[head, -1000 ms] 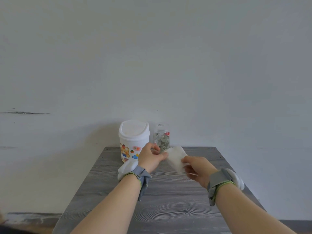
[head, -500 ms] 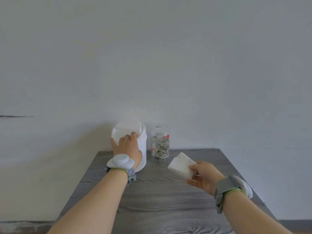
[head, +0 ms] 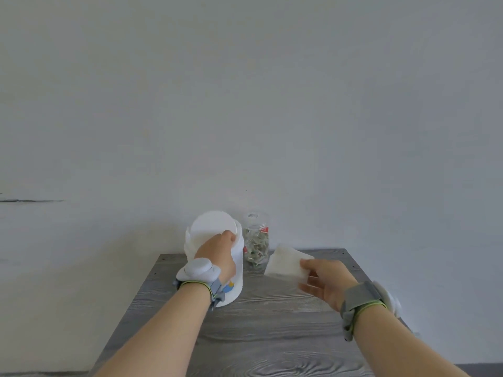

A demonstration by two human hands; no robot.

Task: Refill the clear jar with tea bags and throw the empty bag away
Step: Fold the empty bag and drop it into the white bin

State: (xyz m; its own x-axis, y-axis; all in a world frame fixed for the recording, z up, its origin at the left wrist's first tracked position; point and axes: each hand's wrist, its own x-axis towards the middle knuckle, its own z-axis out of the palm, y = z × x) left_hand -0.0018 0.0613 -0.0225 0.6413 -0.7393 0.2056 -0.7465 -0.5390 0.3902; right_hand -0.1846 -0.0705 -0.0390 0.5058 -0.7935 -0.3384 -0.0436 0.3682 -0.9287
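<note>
A small white trash bin [head: 236, 270] with cartoon stickers stands at the table's far left. Its round lid [head: 211, 227] is tipped up toward me. My left hand [head: 219, 253] rests on the bin's top with fingers on the lid's lower edge. To the right of the bin stands the clear jar [head: 256, 240], holding tea bags with its lid on. My right hand [head: 325, 281] pinches a flat white empty bag [head: 285, 263] in the air, in front of and right of the jar.
The grey wood-grain table [head: 261, 336] is narrow, its left and right edges close to my arms. A plain pale wall stands right behind the bin and jar. Both wrists wear grey bands with white devices.
My left hand let go of the white bag, went to the bin and tilted its lid up. My right hand keeps the bag and has shifted a little right and forward.
</note>
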